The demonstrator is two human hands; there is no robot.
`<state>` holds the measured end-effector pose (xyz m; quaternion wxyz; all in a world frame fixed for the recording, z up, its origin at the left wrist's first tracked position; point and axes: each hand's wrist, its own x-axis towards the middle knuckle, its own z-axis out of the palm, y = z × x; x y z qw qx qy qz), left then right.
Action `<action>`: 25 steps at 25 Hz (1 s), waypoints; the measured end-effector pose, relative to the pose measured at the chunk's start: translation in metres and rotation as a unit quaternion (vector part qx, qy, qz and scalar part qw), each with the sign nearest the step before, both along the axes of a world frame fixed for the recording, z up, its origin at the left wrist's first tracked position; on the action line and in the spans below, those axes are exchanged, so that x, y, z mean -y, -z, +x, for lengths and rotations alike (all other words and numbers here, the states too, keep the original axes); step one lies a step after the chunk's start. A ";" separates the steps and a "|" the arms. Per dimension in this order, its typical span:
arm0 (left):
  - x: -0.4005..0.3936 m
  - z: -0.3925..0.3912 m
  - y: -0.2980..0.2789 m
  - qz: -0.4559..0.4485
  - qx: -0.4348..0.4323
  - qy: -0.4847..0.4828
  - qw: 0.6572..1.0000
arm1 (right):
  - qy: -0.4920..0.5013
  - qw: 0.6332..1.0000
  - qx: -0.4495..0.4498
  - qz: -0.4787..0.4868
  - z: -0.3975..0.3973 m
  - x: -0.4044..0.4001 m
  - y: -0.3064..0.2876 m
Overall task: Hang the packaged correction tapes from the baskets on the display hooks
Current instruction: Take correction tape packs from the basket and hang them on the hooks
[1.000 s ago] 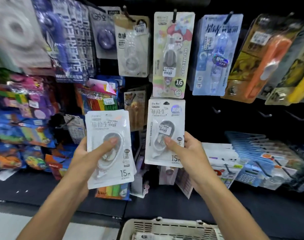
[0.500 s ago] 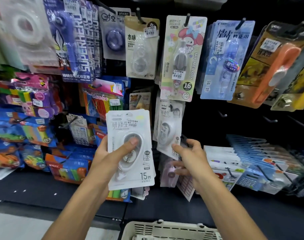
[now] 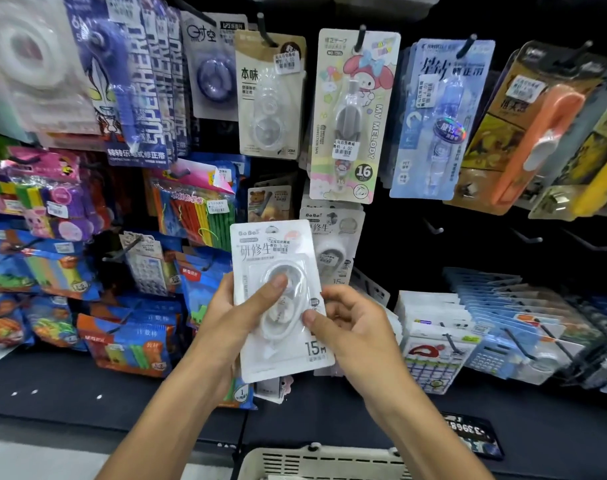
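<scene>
Head view is showing both hands meeting on one white packaged correction tape, held upright in front of the display. The left hand is gripping the pack's left edge, its thumb pressing on the clear blister and its fingers curling behind the card. The right hand is pinching the pack's right edge, thumb on the front, fingers bent behind. Just above and behind the right hand, a matching pack is hanging on the display, partly covered by the held one. Higher up, a My Melody tape card is hanging on its own hook. Bare hooks are sticking out to the upper right of the right hand. Below both wrists, the rim of a cream basket is showing.
</scene>
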<state>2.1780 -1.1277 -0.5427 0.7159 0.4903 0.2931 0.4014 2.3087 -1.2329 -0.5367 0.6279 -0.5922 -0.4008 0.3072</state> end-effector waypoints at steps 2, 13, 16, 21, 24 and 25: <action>-0.002 -0.003 0.001 -0.004 0.005 0.017 1.000 | 0.020 0.998 -0.055 -0.001 0.005 0.001 0.002; -0.018 -0.024 -0.009 0.057 0.061 -0.115 0.990 | 0.165 0.984 0.064 -0.007 0.025 0.018 -0.010; -0.016 -0.025 -0.010 0.079 0.062 -0.111 0.989 | 0.176 0.981 0.080 -0.003 0.017 0.017 -0.007; -0.008 -0.018 -0.008 0.099 0.042 -0.093 0.990 | 0.184 0.967 0.116 -0.131 0.027 -0.006 -0.001; -0.005 -0.011 -0.008 0.092 0.034 -0.093 0.991 | 0.160 0.968 0.167 -0.096 0.020 0.007 0.006; -0.005 -0.008 -0.007 0.093 0.024 -0.090 0.991 | 0.113 0.984 0.129 -0.042 0.011 0.012 0.006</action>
